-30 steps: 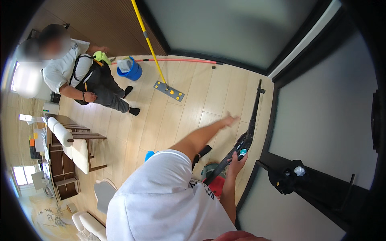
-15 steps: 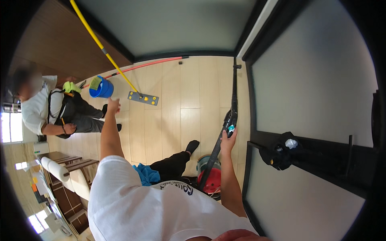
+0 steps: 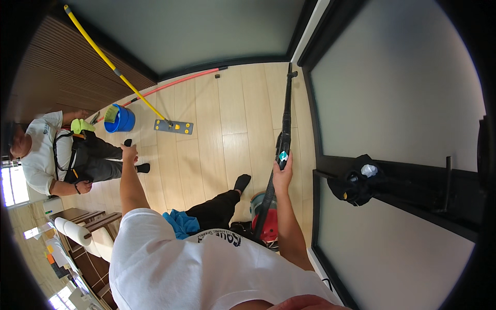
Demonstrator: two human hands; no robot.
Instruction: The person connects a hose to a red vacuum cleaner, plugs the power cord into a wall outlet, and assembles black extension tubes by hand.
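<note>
My right hand (image 3: 282,175) is closed round the handle of a black vacuum wand (image 3: 287,121). The wand reaches away across the floor, its far end at the corner between the wall panel and the glass door. From the handle a ribbed hose (image 3: 265,209) runs back to a red and grey vacuum canister (image 3: 268,227) beside my leg. My left hand (image 3: 129,153) is stretched out to the left above the floor, holding nothing, its fingers apart and loosely bent. In this view it overlaps the floor near a co-worker's dark-socked foot.
A flat mop (image 3: 174,127) with a yellow pole lies ahead, crossing a red pole (image 3: 181,78) on the floor. A blue bucket (image 3: 120,119) stands near the co-worker (image 3: 77,150) at left. Dark-framed frosted panels (image 3: 377,93) flank the right; shelving (image 3: 88,248) is at left.
My left hand has dropped back slightly from near the bucket. My right hand keeps its grip on the wand, which stands a little straighter. The view has shifted, and the co-worker's head has turned.
</note>
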